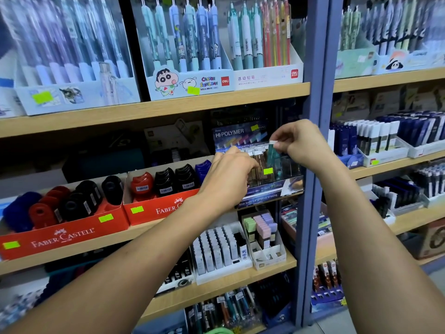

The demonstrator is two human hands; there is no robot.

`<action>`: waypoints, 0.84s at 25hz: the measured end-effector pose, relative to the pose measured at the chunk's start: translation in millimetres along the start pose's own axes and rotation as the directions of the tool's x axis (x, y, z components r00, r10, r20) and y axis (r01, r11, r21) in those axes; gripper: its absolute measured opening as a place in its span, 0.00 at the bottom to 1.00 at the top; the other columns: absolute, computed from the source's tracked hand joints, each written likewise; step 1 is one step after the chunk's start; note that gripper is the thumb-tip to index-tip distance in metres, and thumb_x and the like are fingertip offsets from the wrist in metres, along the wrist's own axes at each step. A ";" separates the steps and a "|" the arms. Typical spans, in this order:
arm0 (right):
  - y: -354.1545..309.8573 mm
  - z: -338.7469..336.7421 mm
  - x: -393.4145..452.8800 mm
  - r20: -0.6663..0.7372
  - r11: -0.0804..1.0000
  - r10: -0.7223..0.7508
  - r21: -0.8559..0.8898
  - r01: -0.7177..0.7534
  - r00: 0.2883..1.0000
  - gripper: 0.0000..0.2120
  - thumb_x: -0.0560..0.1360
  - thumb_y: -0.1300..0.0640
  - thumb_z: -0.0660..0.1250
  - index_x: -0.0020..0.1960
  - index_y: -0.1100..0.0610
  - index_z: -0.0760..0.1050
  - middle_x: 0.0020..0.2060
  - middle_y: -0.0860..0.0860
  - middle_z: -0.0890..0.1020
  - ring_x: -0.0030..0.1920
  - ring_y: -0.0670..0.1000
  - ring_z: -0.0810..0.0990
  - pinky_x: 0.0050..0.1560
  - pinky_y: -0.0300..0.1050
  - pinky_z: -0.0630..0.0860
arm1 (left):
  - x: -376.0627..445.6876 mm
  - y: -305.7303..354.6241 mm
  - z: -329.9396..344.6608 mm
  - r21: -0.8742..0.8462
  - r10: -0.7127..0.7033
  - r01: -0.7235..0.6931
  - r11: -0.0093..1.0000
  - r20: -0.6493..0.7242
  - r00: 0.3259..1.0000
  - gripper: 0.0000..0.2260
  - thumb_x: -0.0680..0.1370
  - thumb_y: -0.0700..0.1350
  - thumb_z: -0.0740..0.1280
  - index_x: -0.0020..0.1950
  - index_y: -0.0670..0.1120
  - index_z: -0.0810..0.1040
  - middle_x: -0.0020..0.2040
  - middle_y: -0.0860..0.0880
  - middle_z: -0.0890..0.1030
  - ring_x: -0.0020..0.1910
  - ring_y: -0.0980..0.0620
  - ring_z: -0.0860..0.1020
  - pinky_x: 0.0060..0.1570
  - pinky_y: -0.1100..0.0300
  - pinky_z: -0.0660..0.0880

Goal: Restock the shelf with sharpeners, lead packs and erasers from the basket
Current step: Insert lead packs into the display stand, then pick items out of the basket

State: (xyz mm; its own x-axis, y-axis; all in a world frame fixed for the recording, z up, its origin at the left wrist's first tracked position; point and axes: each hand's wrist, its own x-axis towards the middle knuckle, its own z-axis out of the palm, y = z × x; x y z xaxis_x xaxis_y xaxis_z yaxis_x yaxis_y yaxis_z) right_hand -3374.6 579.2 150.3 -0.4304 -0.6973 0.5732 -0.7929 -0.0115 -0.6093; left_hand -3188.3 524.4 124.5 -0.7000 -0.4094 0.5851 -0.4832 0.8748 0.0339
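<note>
Teal slim eraser stick (273,154) with a white cap, pinched at its top by my right hand (298,143), thumb and forefinger curled on the cap; it stands nearly upright over the Hi-Polymer display box (243,138) on the middle shelf (154,109). Box front reads "HI-POLYMER", lower strip "Slim body for precise erasing" and "5 mm". My left hand (227,175) reaches into the same box, fingers curled among the clear sticks there; I can't tell if they hold one. Left of it, two red Faber-Castell trays (63,235) with red, black and blue sharpeners (142,184), green price stickers on the fronts. Shelf above: deli pen boxes, one marked "Crayon Shinchan" (190,84). Below: white lead packs (216,249), pastel erasers (262,225). Blue upright post (315,141) just right of my right hand.
</note>
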 end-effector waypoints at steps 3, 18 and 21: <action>1.0 13.2 -0.7 -0.009 0.995 0.004 -0.097 -0.004 1.000 0.04 0.75 0.61 0.73 0.49 0.55 0.85 0.38 0.50 0.82 0.43 0.51 0.81 0.52 0.45 0.78 | 0.7 1.0 -1.2 0.008 0.005 -0.005 1.000 0.010 1.000 0.20 0.77 0.32 0.67 0.64 0.51 0.81 0.44 0.57 0.75 0.55 0.51 0.69 0.52 0.58 0.58; -71.7 32.6 -38.5 0.026 0.964 -0.077 0.255 0.068 0.997 0.13 0.73 0.65 0.69 0.42 0.48 0.83 0.38 0.46 0.85 0.40 0.45 0.81 0.52 0.47 0.80 | -47.8 -9.1 -37.1 -0.114 -0.137 0.125 0.986 -0.101 0.985 0.12 0.73 0.34 0.63 0.50 0.44 0.80 0.49 0.49 0.80 0.53 0.50 0.73 0.54 0.52 0.73; -103.8 67.1 -86.7 0.344 0.946 -0.162 0.320 0.047 0.925 0.15 0.73 0.71 0.64 0.42 0.53 0.82 0.37 0.58 0.85 0.37 0.49 0.80 0.40 0.44 0.78 | -96.4 -25.1 -51.7 -0.081 -0.253 0.249 0.965 -0.042 0.966 0.07 0.74 0.37 0.63 0.44 0.47 0.77 0.45 0.50 0.79 0.47 0.50 0.76 0.46 0.55 0.74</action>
State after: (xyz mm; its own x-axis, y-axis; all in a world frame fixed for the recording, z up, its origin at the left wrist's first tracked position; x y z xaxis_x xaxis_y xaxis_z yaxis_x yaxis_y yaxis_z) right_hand -3226.0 592.8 127.1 -0.1212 -0.8895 0.4406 -0.6322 -0.2731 -0.7251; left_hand -3081.5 555.3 109.0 -0.5321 -0.6064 0.5908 -0.5981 0.7632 0.2446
